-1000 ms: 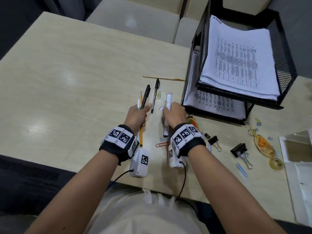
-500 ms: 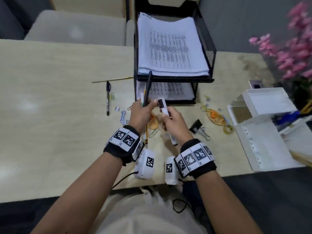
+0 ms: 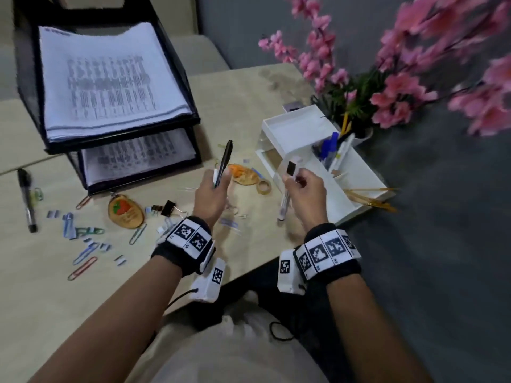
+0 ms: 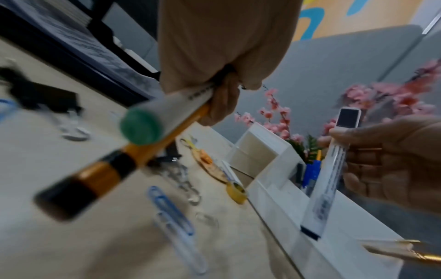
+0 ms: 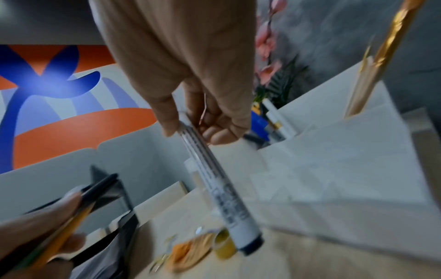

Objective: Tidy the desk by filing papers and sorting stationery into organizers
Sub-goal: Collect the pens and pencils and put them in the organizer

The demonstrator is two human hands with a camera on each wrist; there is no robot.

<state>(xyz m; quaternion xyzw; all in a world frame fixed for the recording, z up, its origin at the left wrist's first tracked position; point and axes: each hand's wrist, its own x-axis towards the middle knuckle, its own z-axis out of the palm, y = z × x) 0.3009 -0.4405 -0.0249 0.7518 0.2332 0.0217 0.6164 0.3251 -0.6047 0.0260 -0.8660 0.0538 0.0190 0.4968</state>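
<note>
My left hand (image 3: 213,186) grips a bundle of writing tools above the desk: a black pen (image 3: 224,161), a white pen with a green end (image 4: 152,117) and a yellow pencil (image 4: 133,156). My right hand (image 3: 300,183) holds a white marker (image 3: 287,189) upright, just left of the white desk organizer (image 3: 348,194). The organizer's pen slot holds several blue and white pens (image 3: 333,149). Gold sticks (image 3: 370,196) lie across its right end. A black mesh paper tray (image 3: 190,92) with stacked printed sheets stands at the back left.
Paper clips (image 3: 83,258), a binder clip (image 3: 169,208), two orange oval tags (image 3: 125,214), a tape roll (image 3: 263,187) and a black marker (image 3: 26,199) lie scattered on the desk. Pink artificial flowers (image 3: 401,87) stand behind the organizer. The desk edge runs below my wrists.
Both hands lifted off the desk with their pens and carried them rightward toward the white organizer. My head turned right, bringing organizer and flowers into view.
</note>
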